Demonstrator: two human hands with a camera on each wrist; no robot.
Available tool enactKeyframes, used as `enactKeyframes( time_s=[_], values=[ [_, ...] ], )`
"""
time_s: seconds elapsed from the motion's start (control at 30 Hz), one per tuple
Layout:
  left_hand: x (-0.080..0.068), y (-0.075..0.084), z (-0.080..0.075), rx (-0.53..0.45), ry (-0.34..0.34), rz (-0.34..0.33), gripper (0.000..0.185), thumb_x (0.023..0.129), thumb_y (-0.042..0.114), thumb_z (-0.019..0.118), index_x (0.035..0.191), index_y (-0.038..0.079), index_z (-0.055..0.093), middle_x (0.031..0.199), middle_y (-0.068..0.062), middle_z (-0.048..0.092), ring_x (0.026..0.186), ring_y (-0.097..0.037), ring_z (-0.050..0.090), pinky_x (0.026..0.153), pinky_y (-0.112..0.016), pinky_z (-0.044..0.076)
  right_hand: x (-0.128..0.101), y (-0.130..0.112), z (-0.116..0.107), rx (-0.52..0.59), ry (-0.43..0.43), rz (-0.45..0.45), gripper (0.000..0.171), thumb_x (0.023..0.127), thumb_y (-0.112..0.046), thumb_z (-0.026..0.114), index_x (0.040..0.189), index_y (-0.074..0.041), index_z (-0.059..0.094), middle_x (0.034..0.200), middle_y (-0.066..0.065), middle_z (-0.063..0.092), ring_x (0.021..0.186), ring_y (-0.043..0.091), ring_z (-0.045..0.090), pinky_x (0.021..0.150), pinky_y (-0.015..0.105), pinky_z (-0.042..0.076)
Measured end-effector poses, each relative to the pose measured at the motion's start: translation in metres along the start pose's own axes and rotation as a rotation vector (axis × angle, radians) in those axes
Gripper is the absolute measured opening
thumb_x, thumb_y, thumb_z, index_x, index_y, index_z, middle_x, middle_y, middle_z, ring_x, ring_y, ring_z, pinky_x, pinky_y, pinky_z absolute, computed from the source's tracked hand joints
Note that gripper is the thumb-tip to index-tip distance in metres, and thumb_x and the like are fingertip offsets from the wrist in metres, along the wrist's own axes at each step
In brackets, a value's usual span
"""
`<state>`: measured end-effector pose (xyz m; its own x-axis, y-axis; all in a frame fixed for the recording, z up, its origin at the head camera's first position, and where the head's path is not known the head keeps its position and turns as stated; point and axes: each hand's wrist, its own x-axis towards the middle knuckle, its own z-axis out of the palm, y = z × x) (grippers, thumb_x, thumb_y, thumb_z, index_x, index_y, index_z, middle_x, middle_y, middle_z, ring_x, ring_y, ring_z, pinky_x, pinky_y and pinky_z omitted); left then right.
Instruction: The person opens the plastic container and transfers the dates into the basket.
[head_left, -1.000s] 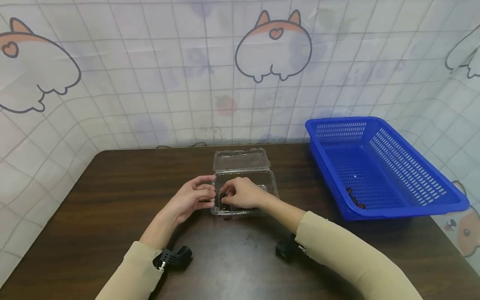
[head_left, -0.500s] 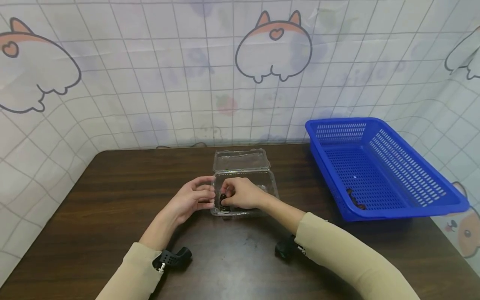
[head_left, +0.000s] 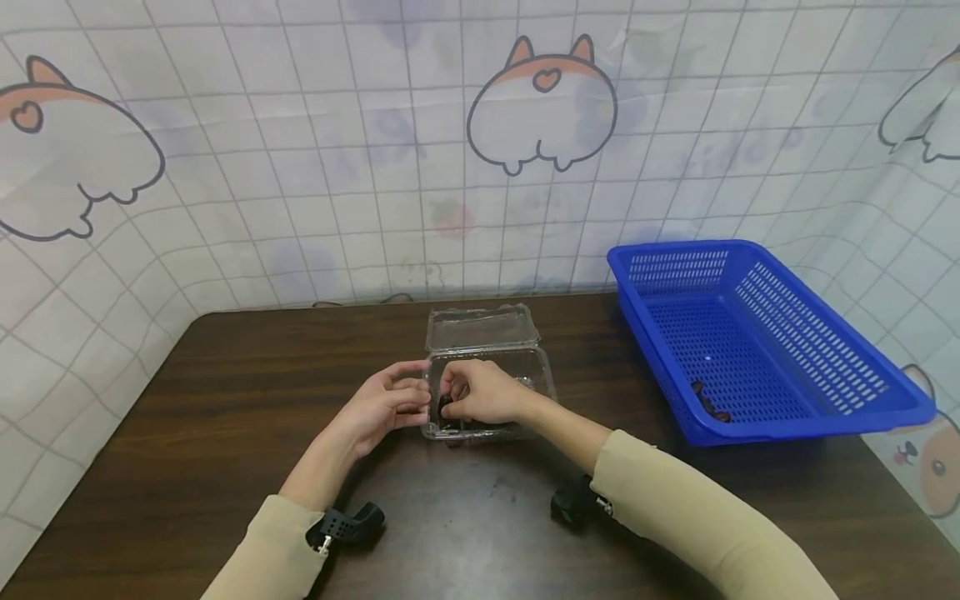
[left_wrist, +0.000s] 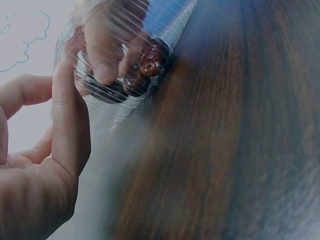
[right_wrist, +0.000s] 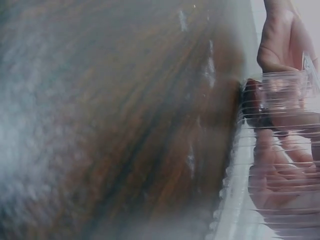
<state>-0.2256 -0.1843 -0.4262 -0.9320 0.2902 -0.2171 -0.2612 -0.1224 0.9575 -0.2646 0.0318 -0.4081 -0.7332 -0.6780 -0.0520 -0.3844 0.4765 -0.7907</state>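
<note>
A clear plastic clamshell box [head_left: 525,354] stands at mid table, its lid [head_left: 483,329] folded back toward the wall. My left hand [head_left: 386,404] rests its extended fingers against the box's left side. My right hand [head_left: 483,393] reaches inside, thumb and fingertips pinching a dark brown, glossy, date-like fruit [head_left: 445,404] in the left part of the box. Through the ribbed wall, the left wrist view shows several such dark reddish-brown fruits [left_wrist: 152,62] clustered by the fingertips. In the right wrist view, the wall blurs the right hand [right_wrist: 275,170].
A blue perforated plastic basket [head_left: 832,429] stands at the right of the dark wood table [head_left: 480,533]; a few brown pieces [head_left: 708,404] lie in its near left corner. A patterned white cloth wall [head_left: 337,183] rises behind the table. Black straps sit on both wrists.
The head view has tilted up slightly, so everything sits a little lower. My right fingertips have shifted slightly around the dark fruit; the left hand keeps its place at the box.
</note>
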Motion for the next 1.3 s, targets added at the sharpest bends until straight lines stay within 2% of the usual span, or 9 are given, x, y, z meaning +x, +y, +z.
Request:
enactKeyframes(
  time_s=[0.3, 0.53, 0.63, 0.83, 1.1, 1.3],
  values=[
    [-0.001, -0.001, 0.001, 0.004, -0.003, 0.001, 0.058, 0.099, -0.003, 0.06, 0.152, -0.001, 0.035, 0.1, -0.005, 0.06, 0.078, -0.014, 0.065, 0.076, -0.03, 0.061, -0.007, -0.003, -0.011, 0.067, 0.045, -0.057, 0.017, 0.094, -0.008, 0.073, 0.108, -0.007, 0.064, 0.089, 0.003, 0.068, 0.069, 0.019, 0.066, 0.063, 0.031, 0.057],
    [-0.001, -0.002, 0.001, 0.012, 0.011, -0.002, 0.058, 0.099, -0.003, 0.061, 0.152, -0.001, 0.037, 0.101, -0.007, 0.06, 0.077, -0.015, 0.066, 0.076, -0.031, 0.061, -0.02, -0.006, -0.026, 0.115, 0.081, -0.057, 0.018, 0.094, -0.01, 0.075, 0.107, -0.007, 0.063, 0.088, 0.003, 0.068, 0.071, 0.024, 0.068, 0.064, 0.032, 0.059],
    [-0.001, -0.002, 0.002, 0.011, 0.003, 0.008, 0.058, 0.099, -0.002, 0.061, 0.152, -0.002, 0.037, 0.102, -0.007, 0.06, 0.078, -0.014, 0.066, 0.076, -0.03, 0.061, -0.027, -0.009, -0.035, 0.112, 0.105, -0.06, 0.018, 0.094, -0.009, 0.075, 0.107, -0.007, 0.062, 0.087, 0.005, 0.069, 0.07, 0.028, 0.067, 0.063, 0.034, 0.057],
    [0.0, -0.002, 0.001, 0.007, -0.005, 0.014, 0.059, 0.099, -0.003, 0.061, 0.152, -0.003, 0.036, 0.102, -0.008, 0.06, 0.078, -0.014, 0.066, 0.076, -0.03, 0.061, -0.038, -0.012, -0.049, 0.122, 0.139, -0.063, 0.019, 0.094, -0.008, 0.074, 0.109, -0.008, 0.062, 0.091, 0.005, 0.069, 0.078, 0.04, 0.069, 0.066, 0.043, 0.06],
    [-0.001, -0.002, 0.002, 0.017, -0.023, 0.023, 0.059, 0.098, -0.003, 0.061, 0.153, -0.001, 0.037, 0.101, -0.006, 0.06, 0.079, -0.015, 0.066, 0.078, -0.031, 0.061, -0.059, -0.017, -0.07, 0.06, 0.202, -0.079, 0.02, 0.094, -0.012, 0.075, 0.11, -0.01, 0.063, 0.093, 0.004, 0.068, 0.069, 0.024, 0.063, 0.06, 0.037, 0.054],
    [-0.002, -0.002, 0.002, 0.013, -0.019, 0.021, 0.058, 0.099, -0.003, 0.06, 0.152, 0.001, 0.038, 0.102, -0.006, 0.059, 0.078, -0.015, 0.065, 0.078, -0.031, 0.061, -0.074, -0.017, -0.084, 0.039, 0.228, -0.077, 0.02, 0.094, -0.016, 0.075, 0.111, -0.013, 0.063, 0.096, 0.004, 0.068, 0.071, 0.023, 0.063, 0.062, 0.038, 0.052]
  ],
)
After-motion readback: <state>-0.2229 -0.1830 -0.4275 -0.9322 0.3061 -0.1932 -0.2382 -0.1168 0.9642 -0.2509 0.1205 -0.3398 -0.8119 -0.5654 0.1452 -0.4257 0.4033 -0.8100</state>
